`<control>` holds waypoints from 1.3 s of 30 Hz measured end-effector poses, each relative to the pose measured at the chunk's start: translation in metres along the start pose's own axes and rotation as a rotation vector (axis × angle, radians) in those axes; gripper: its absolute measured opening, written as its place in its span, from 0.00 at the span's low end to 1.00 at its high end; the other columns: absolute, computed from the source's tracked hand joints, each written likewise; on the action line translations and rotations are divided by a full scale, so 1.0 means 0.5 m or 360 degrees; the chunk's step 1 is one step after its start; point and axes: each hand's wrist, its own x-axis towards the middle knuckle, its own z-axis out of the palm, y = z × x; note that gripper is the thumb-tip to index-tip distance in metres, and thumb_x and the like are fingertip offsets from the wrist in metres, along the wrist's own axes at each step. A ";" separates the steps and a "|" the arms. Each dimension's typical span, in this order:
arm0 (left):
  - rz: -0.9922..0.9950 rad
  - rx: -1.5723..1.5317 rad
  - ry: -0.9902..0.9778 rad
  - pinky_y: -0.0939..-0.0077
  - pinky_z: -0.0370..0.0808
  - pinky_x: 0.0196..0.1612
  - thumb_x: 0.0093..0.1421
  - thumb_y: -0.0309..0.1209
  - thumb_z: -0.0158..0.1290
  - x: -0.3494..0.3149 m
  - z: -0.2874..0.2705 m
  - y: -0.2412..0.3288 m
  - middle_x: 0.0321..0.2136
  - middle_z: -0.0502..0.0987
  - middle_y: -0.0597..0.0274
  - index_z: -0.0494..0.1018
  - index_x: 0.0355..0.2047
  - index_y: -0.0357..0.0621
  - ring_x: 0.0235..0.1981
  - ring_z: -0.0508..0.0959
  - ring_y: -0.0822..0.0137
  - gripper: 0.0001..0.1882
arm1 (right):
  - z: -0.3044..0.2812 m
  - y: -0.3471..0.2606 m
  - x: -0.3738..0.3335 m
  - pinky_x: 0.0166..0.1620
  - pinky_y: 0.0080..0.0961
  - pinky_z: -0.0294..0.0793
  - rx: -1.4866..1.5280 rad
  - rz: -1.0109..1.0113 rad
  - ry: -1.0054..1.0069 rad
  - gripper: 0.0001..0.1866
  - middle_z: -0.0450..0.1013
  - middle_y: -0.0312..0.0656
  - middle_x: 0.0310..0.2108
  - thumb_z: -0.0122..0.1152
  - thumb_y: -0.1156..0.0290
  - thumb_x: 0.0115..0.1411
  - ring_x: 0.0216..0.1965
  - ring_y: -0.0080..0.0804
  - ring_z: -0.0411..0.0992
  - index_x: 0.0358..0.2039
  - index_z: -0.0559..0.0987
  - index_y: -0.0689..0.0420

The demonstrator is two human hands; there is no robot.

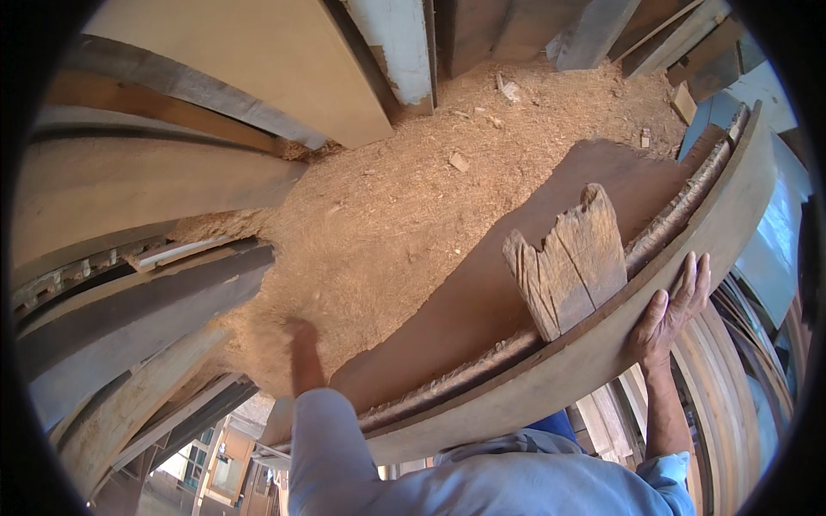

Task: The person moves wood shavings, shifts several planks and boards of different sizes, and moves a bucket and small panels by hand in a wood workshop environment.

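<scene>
A thick layer of sawdust (pixel 387 232) covers the ground in front of me. At its near left my left hand (pixel 301 329) is down at the sawdust, smeared by motion, so its fingers do not show. My right hand (pixel 675 310) lies with fingers stretched against the outer face of a long wooden board (pixel 516 391), which stands on edge close to my body. Just inside that board is a rough-edged plank (pixel 667 228). A weathered, jagged piece of wood (pixel 576 267) sticks up beside them.
Large boards (pixel 249 60) lean at the far left, with more dark planks (pixel 138 301) stacked along the left side. Upright timbers (pixel 404 52) stand at the back. A brown sheet (pixel 482 301) lies over part of the sawdust. Curved planks (pixel 714 387) stand at the right.
</scene>
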 end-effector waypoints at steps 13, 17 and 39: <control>0.0767 -0.0628 0.1968 0.46 0.47 0.66 0.53 0.46 0.58 -0.364 -0.772 0.203 0.66 0.48 0.44 0.59 0.63 0.56 0.67 0.46 0.47 0.38 | 0.001 -0.018 0.001 0.66 0.47 0.41 -0.0046 0.0007 -0.0062 0.35 0.46 0.55 0.66 0.32 0.46 0.67 0.68 0.50 0.43 0.65 0.56 0.59; 0.0596 -0.0711 0.1416 0.40 0.46 0.65 0.53 0.40 0.59 -0.373 -0.799 0.258 0.68 0.41 0.47 0.60 0.62 0.59 0.68 0.44 0.48 0.36 | 0.010 -0.020 0.004 0.66 0.45 0.41 -0.0042 0.0045 -0.0077 0.35 0.46 0.55 0.67 0.31 0.46 0.67 0.68 0.50 0.43 0.65 0.55 0.59; 0.0517 -0.1698 0.0662 0.63 0.69 0.52 0.57 0.47 0.51 -0.399 -0.229 0.161 0.47 0.76 0.52 0.72 0.50 0.43 0.50 0.74 0.56 0.27 | -0.057 -0.030 0.000 0.66 0.48 0.42 0.0003 0.0175 -0.0052 0.34 0.52 0.52 0.65 0.57 0.68 0.52 0.66 0.53 0.46 0.62 0.64 0.51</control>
